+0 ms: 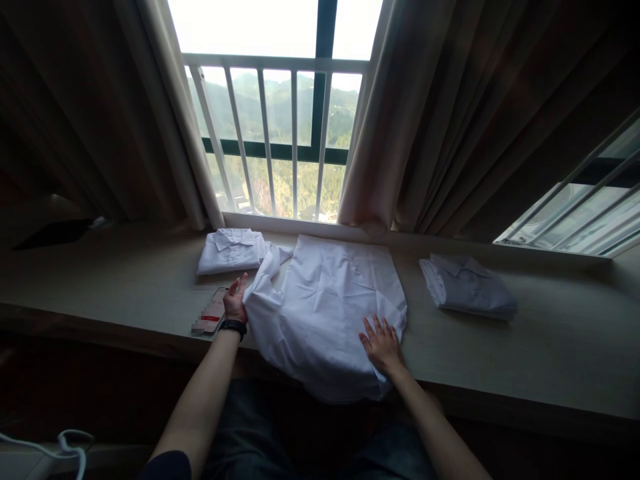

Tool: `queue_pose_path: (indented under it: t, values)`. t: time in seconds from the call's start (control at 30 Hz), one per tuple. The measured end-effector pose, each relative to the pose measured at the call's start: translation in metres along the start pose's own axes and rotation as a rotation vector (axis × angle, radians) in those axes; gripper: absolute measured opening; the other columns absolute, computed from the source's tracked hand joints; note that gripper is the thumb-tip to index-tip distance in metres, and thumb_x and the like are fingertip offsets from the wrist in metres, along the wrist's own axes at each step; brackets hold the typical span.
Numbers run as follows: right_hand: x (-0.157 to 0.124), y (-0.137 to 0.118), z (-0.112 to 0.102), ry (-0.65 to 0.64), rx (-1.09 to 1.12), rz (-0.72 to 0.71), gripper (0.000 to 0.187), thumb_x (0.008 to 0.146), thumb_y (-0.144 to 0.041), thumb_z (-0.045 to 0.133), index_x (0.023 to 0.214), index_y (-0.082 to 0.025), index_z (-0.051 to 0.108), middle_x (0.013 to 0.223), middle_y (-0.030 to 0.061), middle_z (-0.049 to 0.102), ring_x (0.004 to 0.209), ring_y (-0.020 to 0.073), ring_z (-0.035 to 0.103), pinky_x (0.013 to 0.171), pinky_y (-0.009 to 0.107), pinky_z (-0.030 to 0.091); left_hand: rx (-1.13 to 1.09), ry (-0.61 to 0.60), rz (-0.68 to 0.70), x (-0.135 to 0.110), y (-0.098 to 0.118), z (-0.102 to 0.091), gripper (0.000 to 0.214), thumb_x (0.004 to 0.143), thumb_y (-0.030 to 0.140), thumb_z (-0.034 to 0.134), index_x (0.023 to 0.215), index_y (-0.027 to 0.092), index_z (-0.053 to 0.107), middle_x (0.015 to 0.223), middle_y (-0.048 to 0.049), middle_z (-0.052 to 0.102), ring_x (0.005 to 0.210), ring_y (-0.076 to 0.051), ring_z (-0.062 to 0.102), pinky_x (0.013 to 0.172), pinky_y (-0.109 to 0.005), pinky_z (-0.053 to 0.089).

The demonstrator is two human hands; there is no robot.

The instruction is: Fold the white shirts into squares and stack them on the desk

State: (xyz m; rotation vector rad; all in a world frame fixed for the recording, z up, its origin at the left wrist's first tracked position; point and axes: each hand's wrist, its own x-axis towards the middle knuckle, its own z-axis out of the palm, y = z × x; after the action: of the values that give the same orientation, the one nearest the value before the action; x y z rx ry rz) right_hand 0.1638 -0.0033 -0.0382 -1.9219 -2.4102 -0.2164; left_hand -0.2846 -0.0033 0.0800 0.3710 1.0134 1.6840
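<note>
A white shirt (325, 300) lies spread on the ledge before me, lightly wrinkled, its near end hanging over the front edge. One sleeve (265, 287) sticks out at its left side. My left hand (235, 303), with a dark watch on the wrist, is closed at that sleeve's left edge; some of its fingers are hidden. On the lower right of the shirt, my right hand (383, 343) rests flat, fingers spread.
A folded white shirt (233, 250) sits at the back left, another folded shirt (467, 287) to the right. Beside my left hand lies a phone (213, 312). Curtains (425, 120) flank a barred window (280, 140). A white cable (70, 447) shows at lower left.
</note>
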Motion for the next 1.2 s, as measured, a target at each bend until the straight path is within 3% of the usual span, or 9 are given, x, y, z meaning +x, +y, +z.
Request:
queue_pose_path:
  t: [0.17, 0.33, 0.47, 0.6, 0.7, 0.87, 1.0, 1.2]
  values:
    - [-0.001, 0.002, -0.001, -0.013, 0.021, -0.005, 0.059, 0.101, -0.054, 0.029, 0.156, -0.033, 0.032, 0.163, 0.0048, 0.026, 0.151, 0.0312, 0.021, 0.12, 0.053, 0.016, 0.1, -0.164, 0.153, -0.031, 0.022, 0.016, 0.067, 0.076, 0.043, 0.066, 0.139, 0.02, 0.057, 0.122, -0.0091, 0.069, 0.114, -0.032, 0.064, 0.099, -0.044, 0.051]
    - [-0.001, 0.004, 0.001, -0.03, 0.037, -0.017, 0.06, 0.101, -0.055, 0.027, 0.156, -0.032, 0.031, 0.164, 0.0058, 0.023, 0.151, 0.032, 0.019, 0.119, 0.053, 0.016, 0.099, -0.087, 0.348, -0.051, 0.029, 0.012, 0.073, 0.077, 0.03, 0.065, 0.147, 0.034, 0.045, 0.128, -0.0032, 0.065, 0.117, -0.028, 0.062, 0.099, -0.039, 0.05]
    - [-0.001, 0.005, 0.003, -0.036, 0.037, -0.013, 0.061, 0.101, -0.056, 0.027, 0.156, -0.031, 0.031, 0.164, 0.0064, 0.023, 0.151, 0.033, 0.018, 0.119, 0.053, 0.016, -0.021, 0.076, 0.228, -0.034, 0.031, -0.016, 0.074, 0.076, 0.03, 0.063, 0.146, 0.027, 0.043, 0.11, -0.0047, 0.07, 0.093, -0.023, 0.069, 0.085, -0.035, 0.054]
    - [-0.001, 0.004, 0.003, -0.053, 0.031, -0.006, 0.062, 0.1, -0.057, 0.027, 0.157, -0.031, 0.029, 0.165, 0.005, 0.022, 0.151, 0.0319, 0.017, 0.12, 0.052, 0.014, 0.004, 0.098, 0.047, -0.015, 0.041, -0.036, 0.066, 0.073, 0.027, 0.067, 0.136, 0.017, 0.054, 0.092, -0.006, 0.069, 0.073, -0.02, 0.067, 0.071, -0.033, 0.054]
    - [-0.002, 0.005, 0.004, -0.05, 0.024, -0.012, 0.061, 0.101, -0.056, 0.028, 0.157, -0.032, 0.029, 0.165, 0.0052, 0.023, 0.151, 0.0318, 0.017, 0.12, 0.052, 0.014, -0.018, 0.129, 0.112, -0.011, 0.056, -0.033, 0.058, 0.07, 0.022, 0.07, 0.127, 0.019, 0.063, 0.095, -0.0054, 0.071, 0.073, -0.018, 0.066, 0.069, -0.029, 0.053]
    - [-0.005, 0.013, 0.008, -0.02, 0.011, -0.031, 0.06, 0.101, -0.055, 0.03, 0.156, -0.032, 0.031, 0.165, 0.0059, 0.023, 0.151, 0.0321, 0.017, 0.119, 0.053, 0.015, -0.05, -0.012, 0.304, -0.012, 0.089, -0.018, 0.053, 0.068, 0.015, 0.073, 0.12, 0.022, 0.068, 0.11, -0.0042, 0.071, 0.093, -0.018, 0.066, 0.085, -0.029, 0.053]
    - [-0.006, 0.016, 0.01, -0.017, 0.016, -0.03, 0.06, 0.1, -0.056, 0.029, 0.156, -0.033, 0.031, 0.165, 0.0045, 0.022, 0.151, 0.0316, 0.017, 0.119, 0.052, 0.015, -0.1, -0.061, 0.411, -0.008, 0.111, -0.018, 0.052, 0.067, 0.011, 0.07, 0.118, 0.023, 0.065, 0.114, -0.0023, 0.069, 0.102, -0.02, 0.064, 0.094, -0.032, 0.05]
    - [-0.005, 0.015, 0.007, -0.028, 0.029, -0.029, 0.061, 0.1, -0.056, 0.029, 0.156, -0.032, 0.031, 0.165, 0.0045, 0.023, 0.151, 0.0311, 0.017, 0.119, 0.052, 0.015, -0.109, 0.105, 0.502, 0.012, 0.13, -0.036, 0.051, 0.078, 0.007, 0.057, 0.125, 0.021, 0.044, 0.095, 0.0027, 0.06, 0.094, -0.012, 0.06, 0.097, -0.031, 0.047]
